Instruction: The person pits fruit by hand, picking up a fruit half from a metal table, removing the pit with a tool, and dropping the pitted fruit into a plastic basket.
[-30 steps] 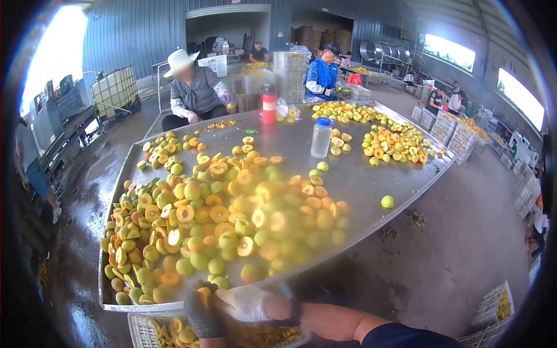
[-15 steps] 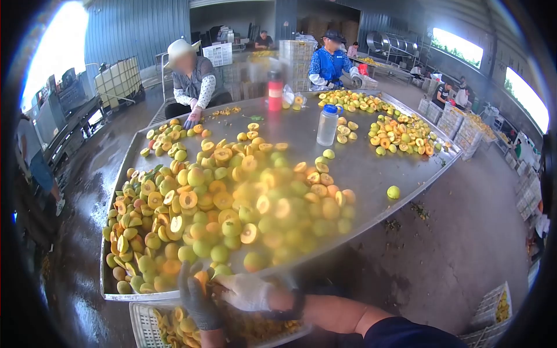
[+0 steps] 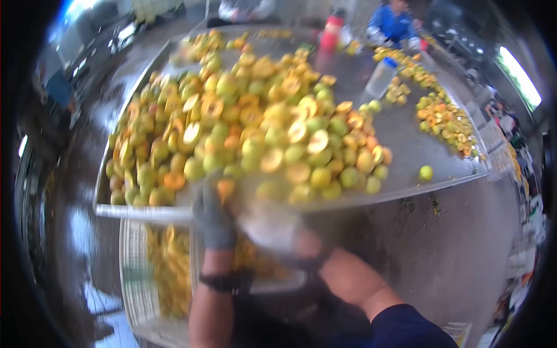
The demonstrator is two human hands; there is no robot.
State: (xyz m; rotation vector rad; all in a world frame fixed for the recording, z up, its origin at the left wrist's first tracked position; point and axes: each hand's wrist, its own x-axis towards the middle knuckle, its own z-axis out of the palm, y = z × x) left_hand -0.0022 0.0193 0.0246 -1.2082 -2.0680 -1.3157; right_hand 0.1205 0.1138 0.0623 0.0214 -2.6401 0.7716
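My left hand (image 3: pixel 212 217), in a grey glove, is at the near edge of the metal table (image 3: pixel 406 174), fingers curled by an orange-fleshed peach (image 3: pixel 225 187) that it seems to hold. Just to its right is my right hand (image 3: pixel 270 226) in a white glove, smeared by motion; its fingers and anything in them cannot be made out. Beyond both hands lies a large heap of green-yellow peaches (image 3: pixel 249 116), many cut in half. Below my hands stands a white plastic crate (image 3: pixel 134 278) holding peach pieces (image 3: pixel 171 267).
On the table stand a clear bottle with a blue lid (image 3: pixel 381 80) and a red bottle (image 3: pixel 331 36). More peaches (image 3: pixel 444 119) lie along the right side, with a single peach (image 3: pixel 426 173) near the edge. A person in blue (image 3: pixel 393 26) is at the far side.
The view has tipped downward, so the table sits higher and more of the crate shows. My hands stay close together at the table's near edge, the right one now more blurred.
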